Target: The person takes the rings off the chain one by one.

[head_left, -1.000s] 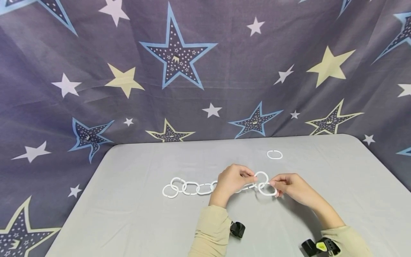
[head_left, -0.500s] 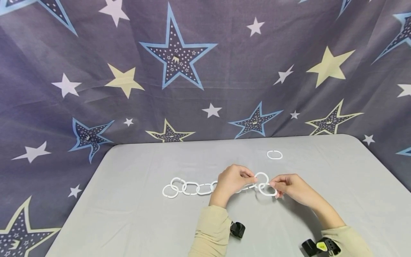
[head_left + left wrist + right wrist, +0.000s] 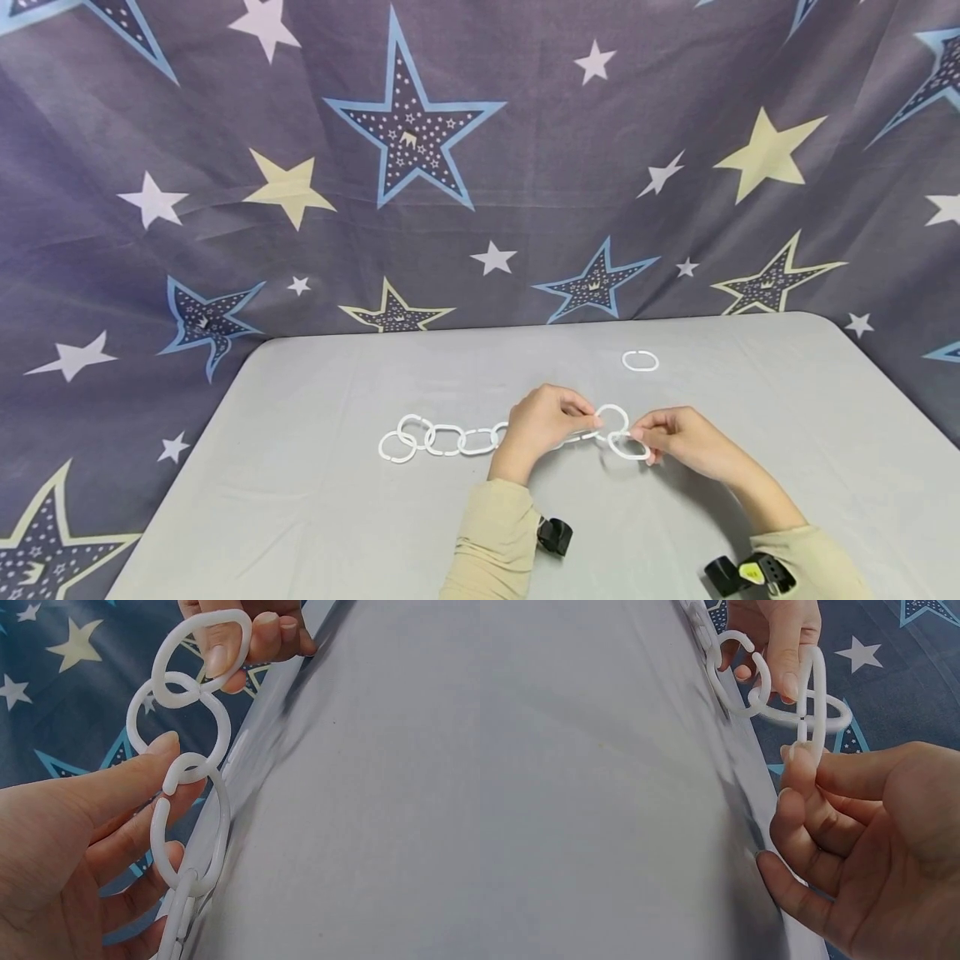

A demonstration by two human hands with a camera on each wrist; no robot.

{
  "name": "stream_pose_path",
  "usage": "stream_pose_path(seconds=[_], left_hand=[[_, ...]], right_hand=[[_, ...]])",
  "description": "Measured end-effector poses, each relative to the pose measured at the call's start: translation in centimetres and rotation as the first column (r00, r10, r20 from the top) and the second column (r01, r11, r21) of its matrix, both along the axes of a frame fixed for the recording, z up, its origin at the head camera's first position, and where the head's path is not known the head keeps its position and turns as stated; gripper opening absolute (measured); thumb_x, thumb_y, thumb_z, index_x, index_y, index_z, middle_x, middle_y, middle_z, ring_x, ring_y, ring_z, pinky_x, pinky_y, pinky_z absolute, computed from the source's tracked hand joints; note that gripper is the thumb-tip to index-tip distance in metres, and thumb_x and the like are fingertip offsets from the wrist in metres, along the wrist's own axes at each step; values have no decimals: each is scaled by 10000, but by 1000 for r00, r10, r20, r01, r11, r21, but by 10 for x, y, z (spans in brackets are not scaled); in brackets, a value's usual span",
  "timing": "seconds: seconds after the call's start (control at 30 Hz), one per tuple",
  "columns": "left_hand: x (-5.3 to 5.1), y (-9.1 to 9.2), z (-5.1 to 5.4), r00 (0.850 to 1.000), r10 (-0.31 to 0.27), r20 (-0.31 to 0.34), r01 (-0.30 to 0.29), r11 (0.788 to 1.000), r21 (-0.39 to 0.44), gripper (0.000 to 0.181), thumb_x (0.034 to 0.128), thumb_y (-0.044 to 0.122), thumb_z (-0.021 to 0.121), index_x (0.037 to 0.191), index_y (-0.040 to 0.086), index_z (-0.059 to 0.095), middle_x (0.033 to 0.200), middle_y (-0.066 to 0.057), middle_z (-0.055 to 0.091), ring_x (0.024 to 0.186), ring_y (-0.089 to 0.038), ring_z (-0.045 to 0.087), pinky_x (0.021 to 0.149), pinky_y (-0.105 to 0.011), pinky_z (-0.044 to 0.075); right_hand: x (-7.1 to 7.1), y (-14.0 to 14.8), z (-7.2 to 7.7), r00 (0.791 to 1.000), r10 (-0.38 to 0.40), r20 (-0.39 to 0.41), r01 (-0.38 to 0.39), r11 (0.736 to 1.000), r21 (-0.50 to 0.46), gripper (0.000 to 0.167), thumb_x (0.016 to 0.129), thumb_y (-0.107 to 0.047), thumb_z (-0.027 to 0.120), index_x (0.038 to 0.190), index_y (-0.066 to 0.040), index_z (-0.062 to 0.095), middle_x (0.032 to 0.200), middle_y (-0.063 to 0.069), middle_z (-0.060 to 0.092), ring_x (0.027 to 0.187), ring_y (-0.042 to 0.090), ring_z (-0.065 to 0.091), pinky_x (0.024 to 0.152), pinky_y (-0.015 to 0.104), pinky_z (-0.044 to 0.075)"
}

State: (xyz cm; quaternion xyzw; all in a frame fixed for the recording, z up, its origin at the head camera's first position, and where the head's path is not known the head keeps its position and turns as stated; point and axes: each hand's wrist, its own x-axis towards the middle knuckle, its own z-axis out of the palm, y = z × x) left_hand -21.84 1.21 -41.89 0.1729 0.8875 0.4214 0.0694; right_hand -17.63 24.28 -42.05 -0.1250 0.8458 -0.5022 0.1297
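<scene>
A chain of white plastic links (image 3: 447, 427) lies across the grey table, its right end lifted in both hands. My left hand (image 3: 544, 425) pinches the second link from the end (image 3: 224, 724) between thumb and fingertip, and hides part of the chain in the head view. In the left wrist view, a link with a gap in its side (image 3: 223, 825) hangs below that pinch. My right hand (image 3: 686, 437) pinches the end link (image 3: 820, 697) between thumb and forefinger. This end link passes through the link that the left hand holds; a small split shows in its side.
One loose white oval link (image 3: 624, 361) lies farther back on the table (image 3: 300, 517), beyond the hands. A dark curtain with stars (image 3: 525, 167) hangs behind the table's far edge. Black cameras are strapped to both wrists.
The end link in my right hand has shifted slightly to the right and tilted, overlapping its neighbour less. Both hands stay almost still; the rest of the chain lies the same.
</scene>
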Motion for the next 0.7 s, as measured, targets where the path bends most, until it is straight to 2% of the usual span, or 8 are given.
stream_pose_path(seconds=[0.43,0.7], left_hand=[[-2,-3,1,1000,23,2,-23,1000,-11,90,817,367,810,839,287,775,766,223,682,731,41,587,775,-298,450],[-2,-2,0,1000,25,10,-25,1000,-6,97,815,372,811,836,285,771,761,220,679,727,39,583,768,-286,448]], right_hand=[[-2,7,2,999,-29,-32,29,1000,-8,230,969,-101,607,1031,112,668,730,70,646,643,127,587,603,278,487],[-2,21,8,991,-106,-78,107,994,10,239,977,-86,602,1085,123,647,777,78,667,683,112,610,641,275,520]])
